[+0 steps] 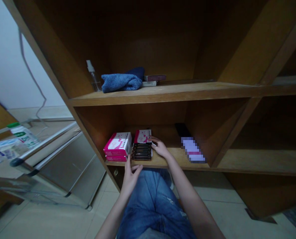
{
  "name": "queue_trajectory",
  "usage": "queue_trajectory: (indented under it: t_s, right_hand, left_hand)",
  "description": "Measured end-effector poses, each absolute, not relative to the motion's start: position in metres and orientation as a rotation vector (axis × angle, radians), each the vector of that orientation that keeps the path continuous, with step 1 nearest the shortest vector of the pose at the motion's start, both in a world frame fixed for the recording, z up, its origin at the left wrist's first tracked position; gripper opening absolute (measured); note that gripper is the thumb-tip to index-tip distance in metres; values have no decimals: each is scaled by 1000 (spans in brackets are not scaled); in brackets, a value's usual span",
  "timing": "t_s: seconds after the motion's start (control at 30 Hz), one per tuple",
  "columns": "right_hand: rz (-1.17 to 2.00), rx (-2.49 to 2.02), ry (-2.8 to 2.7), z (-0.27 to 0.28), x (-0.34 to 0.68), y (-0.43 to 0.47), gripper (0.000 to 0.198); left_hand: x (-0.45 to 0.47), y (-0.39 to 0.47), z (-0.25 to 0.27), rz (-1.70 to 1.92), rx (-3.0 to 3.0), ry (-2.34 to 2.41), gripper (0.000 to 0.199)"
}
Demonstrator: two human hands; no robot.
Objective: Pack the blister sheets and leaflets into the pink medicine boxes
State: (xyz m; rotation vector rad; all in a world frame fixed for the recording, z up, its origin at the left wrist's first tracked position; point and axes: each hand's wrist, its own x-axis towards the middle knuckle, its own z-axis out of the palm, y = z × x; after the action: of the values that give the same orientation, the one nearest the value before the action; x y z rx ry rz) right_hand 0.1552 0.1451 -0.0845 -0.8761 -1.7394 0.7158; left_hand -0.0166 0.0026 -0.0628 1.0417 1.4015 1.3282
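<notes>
On the lower shelf lies a tray of several dark brown ampoules (141,151), side by side in a row. A pink and white box (142,135) lies directly behind it. My right hand (160,148) rests at the right edge of the tray, its fingers stretched towards the box and its thumb side by the ampoules. At the front left, my left hand (131,176) has its index finger pointing up between the tray and a stack of pink and white boxes (118,146). Its thumb is spread along the shelf edge. Neither hand grips anything visible.
On the upper shelf are a spray bottle (94,78), a folded blue towel (123,82) and thin flat boxes (154,79). A dark flat object (183,129) and a pixelated item (194,151) lie to the right. A metal cart (63,166) carrying a green-capped bottle (23,134) stands left.
</notes>
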Motion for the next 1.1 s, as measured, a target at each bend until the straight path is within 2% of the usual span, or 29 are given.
queue_trajectory:
  t_s: [0.1, 0.17, 0.23, 0.4, 0.67, 0.8, 1.1]
  right_hand:
    - [714, -872, -1740, -85, 155, 146, 32]
    - [713, -872, -1742, -86, 155, 146, 31]
    - [713, -874, -1745, -86, 156, 147, 31]
    - [712, -886, -1746, -87, 156, 147, 27]
    - [721, -875, -1751, -87, 156, 148, 25]
    - [722, -877, -1747, -87, 157, 147, 25]
    - [723, -899, -1733, -92, 157, 151, 30]
  left_hand:
    - [-18, -4, -68, 1429, 1399, 1503, 49]
    - [-18, -5, -69, 1352, 1665, 1514, 29]
    - [-16, -2, -69, 1218, 1874, 1491, 20]
    - [-11, 10, -69, 1128, 2118, 1492, 31]
    - [-11, 27, -79, 950, 2430, 1603, 36]
    - [-7, 36, -76, 886, 2450, 1646, 38]
    - [5, 65, -64, 635, 2373, 1807, 56]
